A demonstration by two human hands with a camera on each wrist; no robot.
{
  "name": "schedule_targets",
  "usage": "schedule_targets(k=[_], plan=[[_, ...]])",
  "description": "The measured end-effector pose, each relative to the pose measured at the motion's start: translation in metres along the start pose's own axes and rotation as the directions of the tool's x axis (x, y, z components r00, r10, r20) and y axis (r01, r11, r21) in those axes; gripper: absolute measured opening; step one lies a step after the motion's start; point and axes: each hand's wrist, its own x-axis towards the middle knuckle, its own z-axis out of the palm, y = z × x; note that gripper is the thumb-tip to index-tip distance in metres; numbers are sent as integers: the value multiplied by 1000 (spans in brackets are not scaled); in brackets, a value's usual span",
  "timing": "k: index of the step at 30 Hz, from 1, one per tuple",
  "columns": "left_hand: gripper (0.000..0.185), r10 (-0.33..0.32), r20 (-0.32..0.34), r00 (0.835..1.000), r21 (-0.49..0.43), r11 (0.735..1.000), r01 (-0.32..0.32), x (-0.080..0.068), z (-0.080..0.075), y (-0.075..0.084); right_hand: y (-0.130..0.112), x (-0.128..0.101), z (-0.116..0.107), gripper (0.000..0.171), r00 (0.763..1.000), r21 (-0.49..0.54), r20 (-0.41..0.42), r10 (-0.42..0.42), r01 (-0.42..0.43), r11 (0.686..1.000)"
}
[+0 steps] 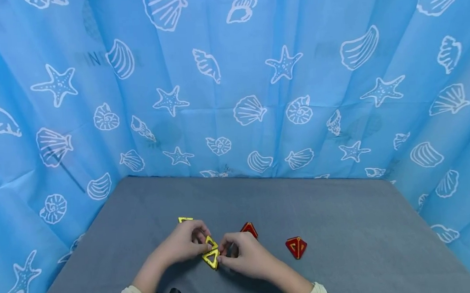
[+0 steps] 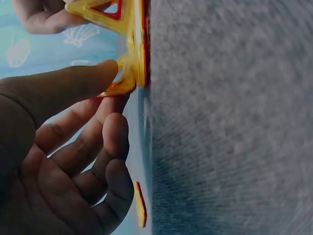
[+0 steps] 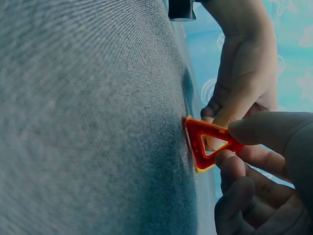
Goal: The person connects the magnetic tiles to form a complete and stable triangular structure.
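Note:
Two triangular magnetic tiles with yellow faces meet at their edges between the hands in the head view. My left hand point(image 1: 184, 244) pinches the farther yellow tile point(image 1: 213, 241) between thumb and fingers. With thumb and fingertips, my right hand point(image 1: 247, 254) grips the nearer yellow tile point(image 1: 211, 260). In the right wrist view, a red triangular face point(image 3: 196, 139) with an open centre is in the right hand's pinch. From the left wrist, the joined yellow pieces point(image 2: 140, 49) stand at the cloth, the left thumb point(image 2: 93, 78) pressing one.
Another yellow tile point(image 1: 184, 219) lies beyond the left hand, partly hidden. A red pyramid of tiles point(image 1: 296, 248) sits to the right, and a second red piece point(image 1: 249, 229) shows behind the right hand. Grey cloth point(image 1: 348, 211) covers the table; a blue shell-patterned curtain point(image 1: 231, 96) surrounds it.

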Motion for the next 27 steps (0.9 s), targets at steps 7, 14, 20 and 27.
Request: schedule_targets(k=[7,14,20,27], plan=[[12,33,51,998,-8,999,-33,-1,-2,4,-1,0,0,5,1000,9,0,6,-6,1000],[9,14,116,993,-32,999,-10,-4,-5,9,0,0,0,3,1000,7,-1,2,-2,1000],[5,25,154,988,-46,999,-18,-3,-5,9,0,0,0,4,1000,13,-4,-5,5,1000],[5,42,180,983,-61,998,-31,-2,-1,11,0,0,0,4,1000,16,-8,-12,12,1000]])
